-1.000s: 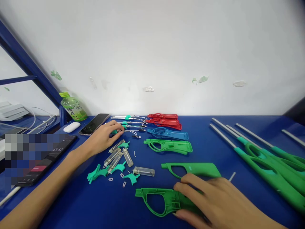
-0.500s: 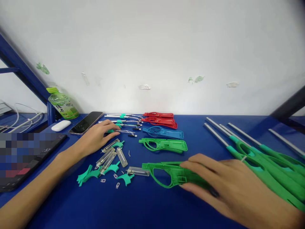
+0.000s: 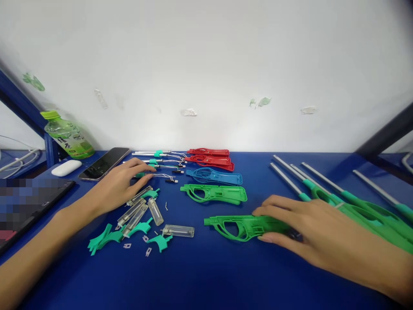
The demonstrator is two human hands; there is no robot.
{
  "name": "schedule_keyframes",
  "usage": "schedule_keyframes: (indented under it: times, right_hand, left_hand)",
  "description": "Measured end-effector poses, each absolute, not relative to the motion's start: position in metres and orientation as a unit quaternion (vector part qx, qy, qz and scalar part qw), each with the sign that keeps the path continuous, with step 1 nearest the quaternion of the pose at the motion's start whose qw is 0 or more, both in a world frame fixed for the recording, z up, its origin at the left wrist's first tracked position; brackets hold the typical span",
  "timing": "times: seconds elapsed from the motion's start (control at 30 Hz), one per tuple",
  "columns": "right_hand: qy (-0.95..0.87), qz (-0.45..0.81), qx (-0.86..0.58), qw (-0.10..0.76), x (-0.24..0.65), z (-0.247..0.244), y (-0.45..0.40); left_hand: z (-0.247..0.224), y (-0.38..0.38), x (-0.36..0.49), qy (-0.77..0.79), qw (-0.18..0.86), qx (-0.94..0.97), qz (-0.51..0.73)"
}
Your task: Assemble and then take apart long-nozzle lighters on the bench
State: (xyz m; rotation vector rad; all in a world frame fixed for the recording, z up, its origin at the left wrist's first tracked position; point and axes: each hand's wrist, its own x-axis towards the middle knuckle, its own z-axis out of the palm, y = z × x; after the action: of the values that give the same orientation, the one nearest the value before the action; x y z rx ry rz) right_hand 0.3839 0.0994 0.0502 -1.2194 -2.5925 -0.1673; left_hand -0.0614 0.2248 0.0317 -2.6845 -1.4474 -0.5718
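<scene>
My right hand grips a green lighter shell half by its handle end, thumb on the near side and fingers on the far side. The shell's trigger loop and nozzle end point left; the hand covers the rest. My left hand reaches over a metal lighter tube with a teal collar and thin wires. Its thumb and fingers are apart around the collar. Just below that hand lie clear fuel tanks and teal triggers.
Green, blue and red shell halves lie in a column. Long-tubed green lighters are at right. A phone, white case, bottle and dark screen device stand left.
My right hand has shifted the green shell half rightward, away from the nearby fuel tank. The left hand stays by the tubes. The view has swung slightly right.
</scene>
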Motion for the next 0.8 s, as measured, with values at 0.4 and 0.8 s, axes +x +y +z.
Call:
schedule_keyframes:
  times: [0.4, 0.8]
  right_hand:
    - [-0.897, -0.061, -0.434, 0.061, 0.383, 0.043, 0.098]
    - [-0.873, 0.035, -0.487, 0.018, 0.397, 0.056, 0.1]
  left_hand:
    - [0.048, 0.206, -0.048, -0.468, 0.035, -0.862, -0.193]
    - [0.044, 0.205, -0.049, -0.45, 0.037, -0.871, -0.195]
